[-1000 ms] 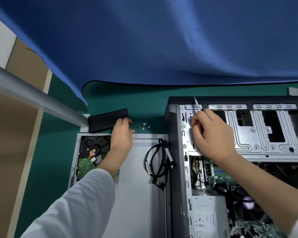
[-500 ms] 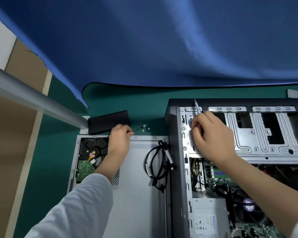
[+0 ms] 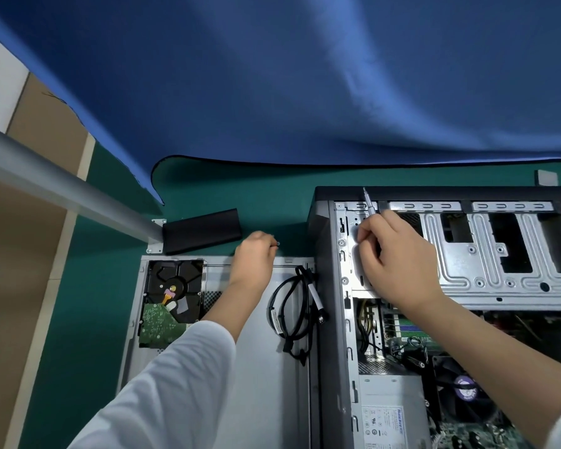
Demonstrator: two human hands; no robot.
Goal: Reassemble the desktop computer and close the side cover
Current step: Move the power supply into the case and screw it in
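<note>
The open desktop case (image 3: 324, 286) lies on the green mat, with its silver drive cage (image 3: 486, 254) and motherboard showing. My right hand (image 3: 399, 264) grips a thin screwdriver (image 3: 369, 202) at the cage's upper left corner, shaft pointing up and away. The grey side cover (image 3: 259, 367) lies flat to the left of the case. My left hand (image 3: 255, 254) reaches past the cover's far edge, fingers curled down over the small loose screws (image 3: 277, 244) on the mat. Whether it pinches one is hidden.
A hard drive (image 3: 172, 296) and a coiled black cable (image 3: 292, 306) lie on the side cover. A black plastic strip (image 3: 201, 230) rests on the mat beyond the cover. A grey metal bar (image 3: 62, 186) slants in from the left. Blue cloth (image 3: 305, 76) hangs behind.
My left hand has moved right from the black strip to the loose screws and now covers most of them. My right hand has stayed at the cage corner with the screwdriver.
</note>
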